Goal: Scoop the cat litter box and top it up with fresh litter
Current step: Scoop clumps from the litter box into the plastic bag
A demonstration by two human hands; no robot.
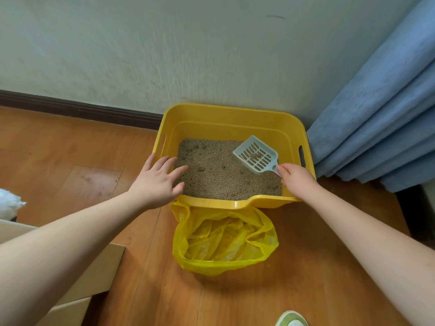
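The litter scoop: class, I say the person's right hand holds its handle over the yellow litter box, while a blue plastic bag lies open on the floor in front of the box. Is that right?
One detail is wrong: the plastic bag is yellow, not blue. The head view shows it. The rest stands: the right hand holds the litter scoop by its handle over the yellow litter box, and the bag lies open on the floor in front of the box.

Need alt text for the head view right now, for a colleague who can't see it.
Right hand holds a slotted grey scoop over litter in a yellow litter box against the wall; left hand rests open on its left rim. An open yellow bag lies on the floor in front.
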